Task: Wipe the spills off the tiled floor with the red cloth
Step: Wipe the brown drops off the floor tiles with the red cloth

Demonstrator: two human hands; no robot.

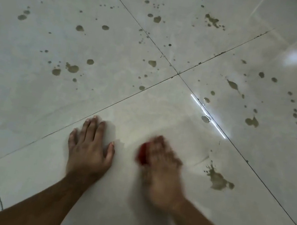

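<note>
My right hand (163, 164) is blurred with motion and presses a red cloth (143, 154) onto the pale tiled floor (144, 111); only a red edge shows left of the fingers. My left hand (90, 146) lies flat on the tile with fingers spread, holding nothing. A large brownish smear (218, 178) sits just right of my right hand. Several brownish spill drops (72, 68) dot the tile at the left, and more spots (252, 121) mark the tile at the right.
Dark grout lines cross at a tile corner (178, 74) ahead of my hands. More drops (212, 20) lie on the far tile. Bright light reflections (208, 117) glare on the glossy floor at right.
</note>
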